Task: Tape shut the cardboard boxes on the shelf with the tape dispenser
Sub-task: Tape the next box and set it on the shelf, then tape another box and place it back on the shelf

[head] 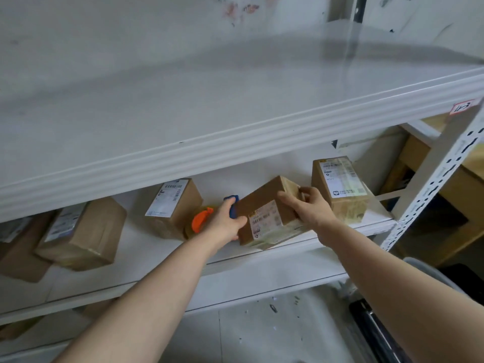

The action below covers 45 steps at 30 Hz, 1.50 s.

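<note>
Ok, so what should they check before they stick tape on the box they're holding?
1. Tape dispenser gripped in the left hand: ok.
2. Right hand holding the box: ok, its fingers curl over the far corner.
3. Box lying flat on the shelf: not ok, it looks tilted.
4. Loose tape end ready: cannot tell, it is hidden.
5. Open seam facing up: cannot tell.

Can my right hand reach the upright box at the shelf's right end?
Probably yes: the upright box stands just beside the right hand, nothing between, but the hand grips the tilted box and must release it first.
</note>
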{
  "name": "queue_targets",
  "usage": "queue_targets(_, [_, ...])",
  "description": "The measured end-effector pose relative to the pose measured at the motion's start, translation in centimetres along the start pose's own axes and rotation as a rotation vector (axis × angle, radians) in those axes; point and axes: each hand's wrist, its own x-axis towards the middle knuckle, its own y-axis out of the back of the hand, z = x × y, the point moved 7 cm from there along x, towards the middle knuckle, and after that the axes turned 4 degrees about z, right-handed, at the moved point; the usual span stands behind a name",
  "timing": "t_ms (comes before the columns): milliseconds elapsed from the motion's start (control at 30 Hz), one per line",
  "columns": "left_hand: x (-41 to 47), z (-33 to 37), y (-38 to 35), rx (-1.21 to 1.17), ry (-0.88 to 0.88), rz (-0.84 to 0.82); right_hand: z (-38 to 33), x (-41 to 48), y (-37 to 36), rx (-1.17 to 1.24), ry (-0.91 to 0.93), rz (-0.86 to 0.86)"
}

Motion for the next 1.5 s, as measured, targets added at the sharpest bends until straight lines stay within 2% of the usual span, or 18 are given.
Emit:
queue_targets(67, [-0.5, -0.1, -2.3, 0.057, 0.008, -0.106, 0.0, 0.7, 0.6, -0.017, 0.006, 0.057])
queue_targets(133, [0.3, -2.1, -4.2, 0.057, 0.080, -0.143, 0.3, 1.2, 0.9, -0.027, 0.033, 0.038])
queue_targets(200, [1.3, -4.2, -4.2, 0.081, 0.139, -0.116, 0.2, 1.1, -0.4, 0.012, 0.039, -0.070])
queue_targets(267, [0.2, -3.1, -3.0, 0.046, 0.145, -0.076, 0.0, 0.8, -2.2, 0.088, 0.024, -0.233])
queue_targets(367, [-0.2, -1.9, -3.0, -0.161, 0.184, -0.091, 0.0, 0.2, -3.3, 0.024, 0.020, -0.351])
queue_targets(467, [-0.3, 0.2, -2.9, -0.209, 0.134, -0.037, 0.5, 1.2, -2.1, -0.019, 0.043, -0.258])
queue_targets(533, [0.0, 1.5, -2.1, -0.213, 0.072, 0.038, 0.1, 2.5, -0.2, -0.075, 0.087, -0.051])
queue_targets(600, [0.2, 2.3, -2.2, -0.285, 0.099, -0.001, -0.4, 3.2, 1.4, -0.131, 0.089, 0.155])
queue_targets(667, [0.2, 2.7, -3.4, -0.267, 0.111, -0.099, -0.4, 3.3, 0.9, -0.172, 0.080, 0.138])
queue_targets(767, [0.1, 2.3, -5.3, -0.157, 0.118, -0.147, 0.3, 2.6, -0.9, -0.409, 0.116, -0.033])
queue_targets(833, [0.6, 1.4, -6.7, -0.174, 0.140, -0.168, 0.3, 2.1, -1.4, -0.603, 0.223, -0.087])
queue_targets(900, [1.3, 1.4, -7.5, -0.422, 0.183, -0.152, -0.1, 2.1, -1.6, -0.778, 0.300, -0.138])
queue_targets(967, [1.9, 1.9, -7.9, -0.622, 0.180, -0.118, -1.1, 2.2, -1.1, -0.933, 0.354, -0.058])
queue_targets(1033, [2.4, 2.3, -7.4, -0.503, 0.109, -0.060, -2.7, 2.2, -0.9, -0.934, 0.410, 0.044])
queue_targets(1133, [2.9, 1.9, -4.9, -0.185, 0.031, 0.078, -4.2, 1.8, -3.1, -0.869, 0.512, 0.000])
queue_targets(1267, [2.0, 0.0, 0.3, -0.010, -0.060, 0.236, -3.7, 1.3, -7.7, -0.875, 0.577, -0.171])
queue_targets(1400, [0.1, -2.1, 7.8, 0.531, -0.148, 0.515, 0.2, -0.4, -13.6, -1.024, 0.522, -0.485])
queue_targets(1500, [-0.2, -4.1, 12.3, 0.591, -0.113, 0.576, 1.7, -1.8, -17.9, -1.140, 0.596, -0.620])
